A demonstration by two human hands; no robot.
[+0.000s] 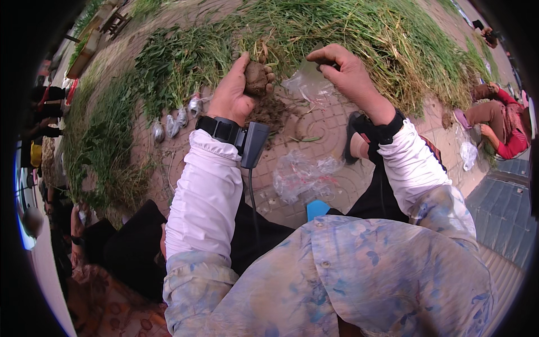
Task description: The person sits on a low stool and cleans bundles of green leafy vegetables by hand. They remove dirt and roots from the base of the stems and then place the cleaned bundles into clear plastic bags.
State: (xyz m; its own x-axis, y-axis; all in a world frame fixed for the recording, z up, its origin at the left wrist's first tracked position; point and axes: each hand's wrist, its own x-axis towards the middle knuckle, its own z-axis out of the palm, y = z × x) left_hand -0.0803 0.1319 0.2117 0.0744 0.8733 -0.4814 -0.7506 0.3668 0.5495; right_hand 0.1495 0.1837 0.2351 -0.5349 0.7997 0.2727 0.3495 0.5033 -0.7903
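My left hand [233,94] is curled around a lump of brown soil [256,78], with a plant stem against it. Loose soil [271,113] lies on the paving just beneath that hand. To the right, my right hand [345,71] pinches a thin clear plastic bag [309,82], which hangs from its fingers over the paving. Nearer my feet is a crumpled heap of clear plastic bags [305,175] with red marks. Left of my left hand, several plants stand with their root ends wrapped in plastic [172,125].
Cut green plants and grass [320,25] are piled across the far side and down the left. A person in red [505,122] sits at the far right beside a white plastic bag [468,155]. Another person's dark-clothed leg [134,248] is close on my left. A blue object [316,209] lies below me.
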